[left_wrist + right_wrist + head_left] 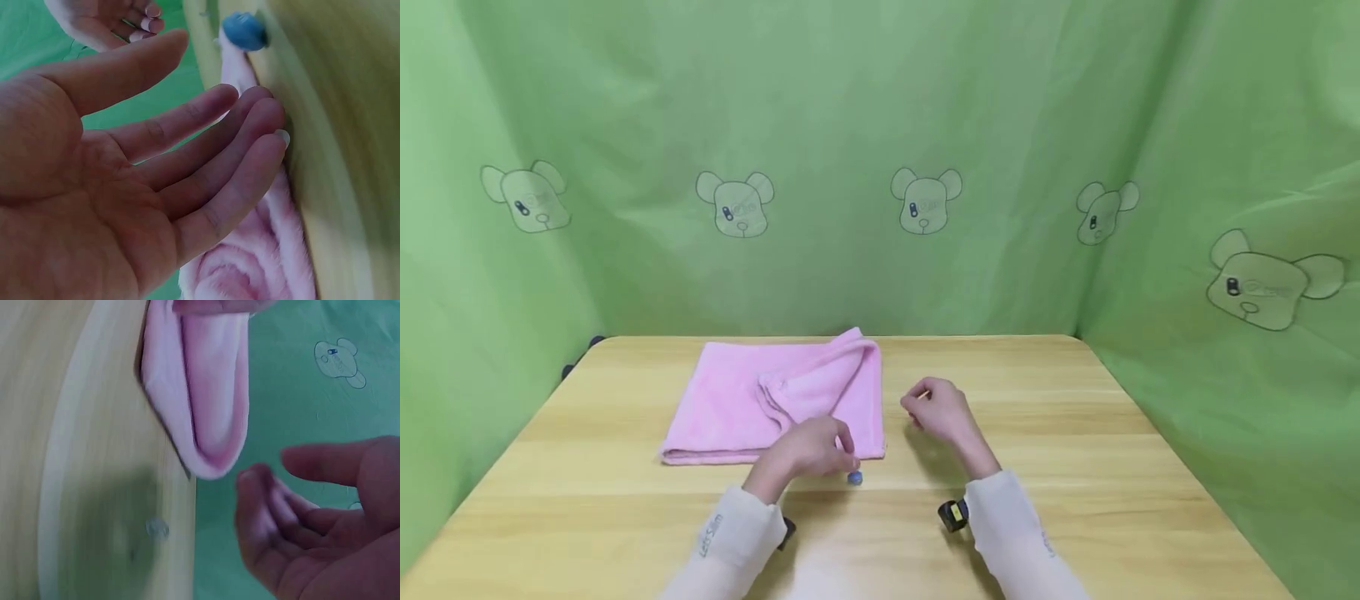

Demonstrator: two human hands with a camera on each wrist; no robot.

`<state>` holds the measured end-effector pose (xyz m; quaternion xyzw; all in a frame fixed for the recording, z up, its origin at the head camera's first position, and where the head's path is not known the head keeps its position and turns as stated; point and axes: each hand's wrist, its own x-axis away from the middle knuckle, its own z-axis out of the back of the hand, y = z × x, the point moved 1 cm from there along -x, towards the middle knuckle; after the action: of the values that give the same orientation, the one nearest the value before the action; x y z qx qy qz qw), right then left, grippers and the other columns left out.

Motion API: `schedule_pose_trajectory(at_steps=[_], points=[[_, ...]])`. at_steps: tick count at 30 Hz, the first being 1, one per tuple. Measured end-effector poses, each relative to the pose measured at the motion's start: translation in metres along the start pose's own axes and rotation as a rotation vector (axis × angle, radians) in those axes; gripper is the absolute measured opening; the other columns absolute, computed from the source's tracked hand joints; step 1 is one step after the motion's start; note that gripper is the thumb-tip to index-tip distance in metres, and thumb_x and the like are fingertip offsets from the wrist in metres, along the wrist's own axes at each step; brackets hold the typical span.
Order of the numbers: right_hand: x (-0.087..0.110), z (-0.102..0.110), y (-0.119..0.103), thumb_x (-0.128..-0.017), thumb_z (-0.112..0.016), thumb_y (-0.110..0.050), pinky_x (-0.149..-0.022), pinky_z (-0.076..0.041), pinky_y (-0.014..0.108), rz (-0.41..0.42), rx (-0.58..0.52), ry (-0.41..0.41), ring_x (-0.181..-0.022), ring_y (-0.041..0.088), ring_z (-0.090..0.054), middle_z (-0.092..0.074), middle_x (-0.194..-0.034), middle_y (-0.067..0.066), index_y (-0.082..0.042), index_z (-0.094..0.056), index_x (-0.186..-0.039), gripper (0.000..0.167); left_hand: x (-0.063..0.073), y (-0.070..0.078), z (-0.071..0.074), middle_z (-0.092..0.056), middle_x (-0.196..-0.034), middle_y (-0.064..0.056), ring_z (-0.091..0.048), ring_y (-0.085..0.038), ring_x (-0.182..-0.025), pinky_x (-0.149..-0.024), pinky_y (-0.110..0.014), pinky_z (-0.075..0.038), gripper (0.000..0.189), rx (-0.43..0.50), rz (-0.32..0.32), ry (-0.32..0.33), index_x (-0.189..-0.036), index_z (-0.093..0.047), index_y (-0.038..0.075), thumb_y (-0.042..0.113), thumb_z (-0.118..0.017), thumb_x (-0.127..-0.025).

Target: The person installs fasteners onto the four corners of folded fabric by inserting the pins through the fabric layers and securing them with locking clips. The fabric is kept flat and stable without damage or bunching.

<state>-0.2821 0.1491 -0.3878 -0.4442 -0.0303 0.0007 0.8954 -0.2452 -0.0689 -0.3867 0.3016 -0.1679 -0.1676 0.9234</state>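
A small round blue lump [855,477] lies on the table just in front of a folded pink towel [722,400]. My left hand [812,447] hovers right beside it, over the towel's near edge. In the left wrist view the fingers are loosely bent with nothing in the palm, and the blue lump [245,31] sits beyond the fingertips. To the right of the towel, my right hand [942,408] is raised over the table, thumb and fingers apart and holding nothing. Below it, a small clear piece [157,528] rests on the wood in the right wrist view.
The towel's right part is folded back in a loose flap [820,375]. A light wooden table [1075,483] spreads under everything. Green curtains [835,100] printed with bear heads enclose it at the back and sides. Each wrist wears a dark camera [953,515].
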Motion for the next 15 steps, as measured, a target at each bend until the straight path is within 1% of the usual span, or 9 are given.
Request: schedule_pose_trajectory(at_steps=[2,5,8,10,12,15], points=[[0.000,0.000,0.003,-0.091,-0.069,-0.016,-0.060,-0.052,0.030,0.002,0.114,-0.019,-0.069,0.023,-0.065,-0.070,-0.086,0.014,-0.001,-0.066,-0.108,0.023,0.001,0.000,-0.003,-0.065,-0.082,0.001,-0.059,-0.017,-0.078,-0.071,-0.035,-0.050,0.016,-0.004,0.006,0.003,-0.091,-0.069,0.012,0.023,-0.080,-0.084],[0.000,0.000,0.006,-0.085,-0.075,-0.014,-0.068,-0.054,0.036,-0.004,0.258,-0.059,-0.078,0.024,-0.063,-0.068,-0.094,0.012,-0.001,-0.064,-0.111,0.031,0.001,0.000,-0.006,-0.063,-0.079,0.001,-0.057,-0.017,-0.075,-0.067,-0.033,-0.048,0.016,-0.001,0.002,0.016,-0.087,-0.068,0.012,0.020,-0.081,-0.083],[0.001,0.000,0.009,-0.077,-0.076,-0.008,-0.073,-0.053,0.039,0.003,0.356,-0.088,-0.083,0.026,-0.058,-0.065,-0.095,0.012,-0.001,-0.062,-0.102,0.030,0.000,0.001,-0.007,-0.062,-0.077,0.000,-0.056,-0.017,-0.073,-0.067,-0.033,-0.048,0.017,0.006,-0.007,0.031,-0.084,-0.066,0.012,0.018,-0.082,-0.081],[0.002,0.000,0.012,-0.074,-0.075,-0.004,-0.069,-0.051,0.038,0.001,0.382,-0.102,-0.080,0.026,-0.056,-0.062,-0.089,0.011,-0.002,-0.059,-0.095,0.026,0.000,0.003,-0.008,-0.062,-0.077,0.001,-0.056,-0.017,-0.073,-0.068,-0.033,-0.048,0.018,0.004,-0.009,0.038,-0.082,-0.065,0.012,0.017,-0.083,-0.079],[0.004,-0.001,0.014,-0.073,-0.074,0.000,-0.064,-0.049,0.036,-0.006,0.390,-0.106,-0.076,0.026,-0.055,-0.059,-0.083,0.010,-0.003,-0.056,-0.089,0.024,0.000,0.005,-0.010,-0.062,-0.077,0.002,-0.056,-0.016,-0.073,-0.068,-0.032,-0.049,0.018,0.002,-0.014,0.034,-0.080,-0.065,0.013,0.017,-0.083,-0.078],[0.004,-0.005,0.018,-0.074,-0.073,0.002,-0.061,-0.048,0.034,-0.005,0.400,-0.097,-0.073,0.025,-0.054,-0.057,-0.080,0.008,-0.005,-0.055,-0.086,0.023,0.001,0.005,-0.012,-0.061,-0.075,0.004,-0.055,-0.014,-0.071,-0.066,-0.031,-0.048,0.019,-0.010,-0.011,0.026,-0.078,-0.065,0.014,0.017,-0.084,-0.077]])
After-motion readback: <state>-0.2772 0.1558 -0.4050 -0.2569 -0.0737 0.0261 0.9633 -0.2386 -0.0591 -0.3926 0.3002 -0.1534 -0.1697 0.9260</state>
